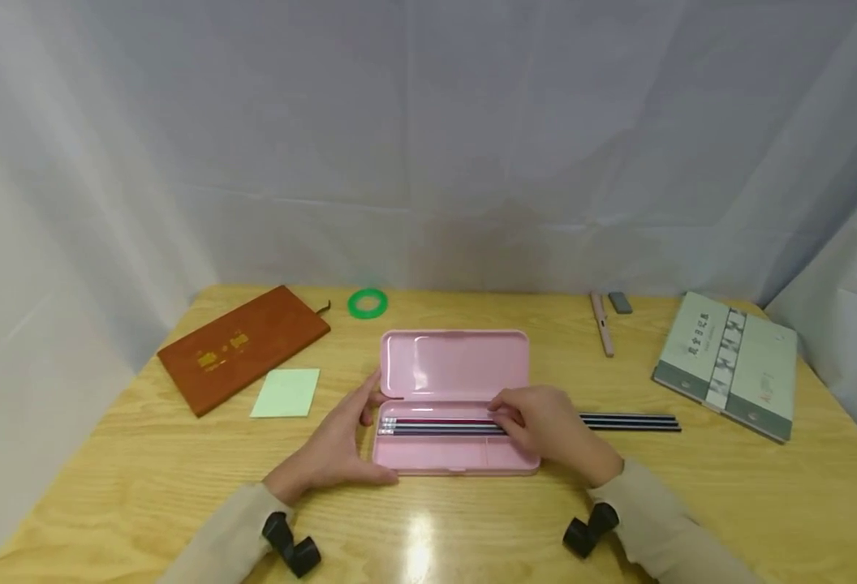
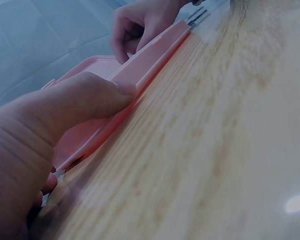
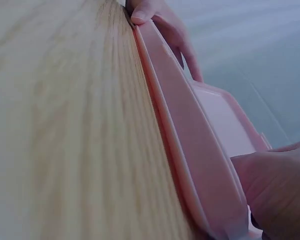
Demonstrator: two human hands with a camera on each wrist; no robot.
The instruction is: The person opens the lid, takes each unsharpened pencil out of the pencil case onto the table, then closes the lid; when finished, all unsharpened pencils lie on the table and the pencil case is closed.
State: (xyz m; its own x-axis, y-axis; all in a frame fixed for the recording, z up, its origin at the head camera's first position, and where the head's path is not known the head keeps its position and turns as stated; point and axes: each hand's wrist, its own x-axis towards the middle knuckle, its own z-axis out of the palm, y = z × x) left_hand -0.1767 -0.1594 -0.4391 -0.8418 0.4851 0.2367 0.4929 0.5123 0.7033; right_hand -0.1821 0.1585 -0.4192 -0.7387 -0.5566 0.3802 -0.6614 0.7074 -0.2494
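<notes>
A pink pencil case (image 1: 458,464) lies with its lid (image 1: 458,361) folded back. Several dark striped pencils (image 1: 436,427), one of them reddish, lie side by side in its rear compartment, silver ends to the left. My left hand (image 1: 337,446) holds the case's left end, thumb (image 2: 105,95) along the front wall and fingers behind. Over the right part of the compartment, my right hand (image 1: 545,422) has curled fingers on the pencils, whose right ends it hides. More dark pencils (image 1: 640,422) lie on the table to the right, partly behind the right wrist.
To the left are a brown notebook (image 1: 246,349), a pale green notepad (image 1: 286,393) and a green tape roll (image 1: 367,303). A pinkish pen (image 1: 602,324), a grey eraser (image 1: 620,302) and a pale green book (image 1: 728,365) lie to the right. A white curtain hangs behind the table.
</notes>
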